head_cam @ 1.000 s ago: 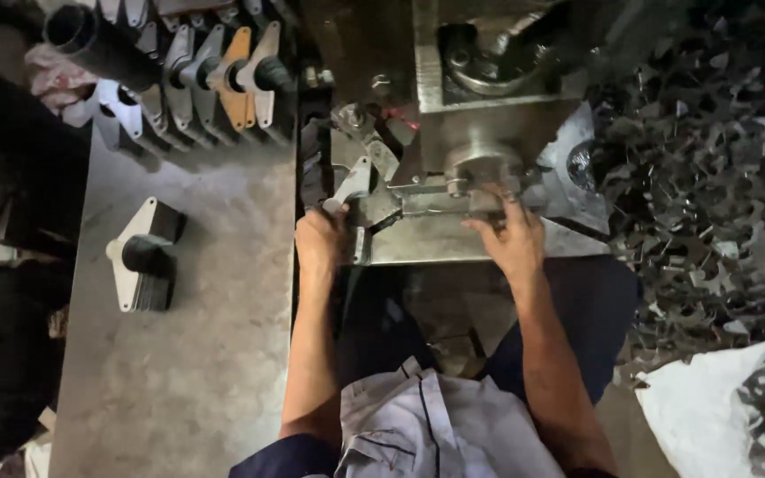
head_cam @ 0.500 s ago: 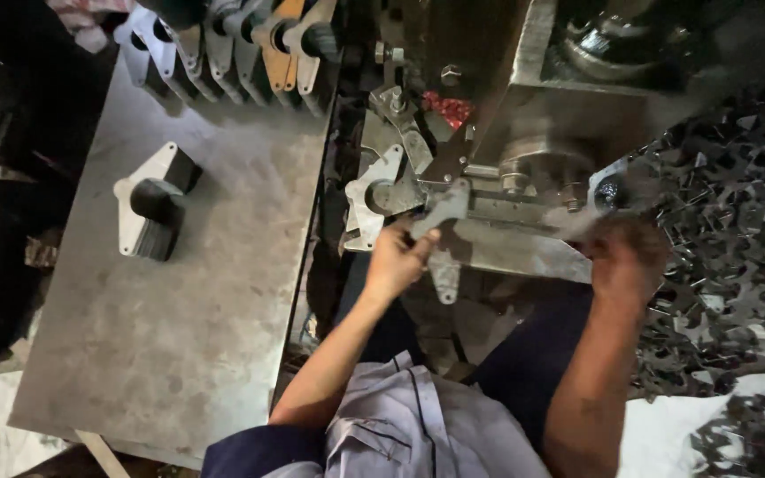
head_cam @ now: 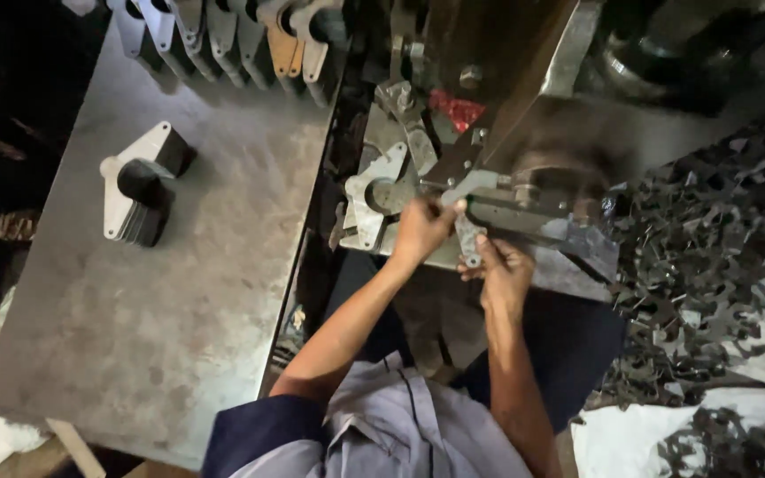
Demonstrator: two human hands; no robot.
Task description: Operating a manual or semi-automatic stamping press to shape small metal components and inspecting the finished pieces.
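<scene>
Two bare hands meet over one small metal bracket (head_cam: 469, 232) at the front edge of a press bed (head_cam: 453, 257), seen from the head camera, the only view. The left hand (head_cam: 420, 232) has its fingers closed on the bracket's upper arm, where it lies against the tooling; the right hand (head_cam: 499, 270) pinches the lower end, thumb and fingers clamped on the narrow leg. The bracket is a flat, pale grey stamping, bent in an angle; it looks stiff and light, with thin edges that may be sharp and a surface that may be oily, so the broad flat faces near each end seem the safest places to take hold.

Just left of the left hand a larger plate (head_cam: 372, 196) with a round hole rests on the bed. A steel table (head_cam: 179, 301) fills the left side: a small stack of triangular plates (head_cam: 139, 190) on a dark block sits toward its far left, and a row of like plates (head_cam: 232, 35) stands on edge along its far edge. A heap of dark scrap (head_cam: 710, 265) lies right of the press.
</scene>
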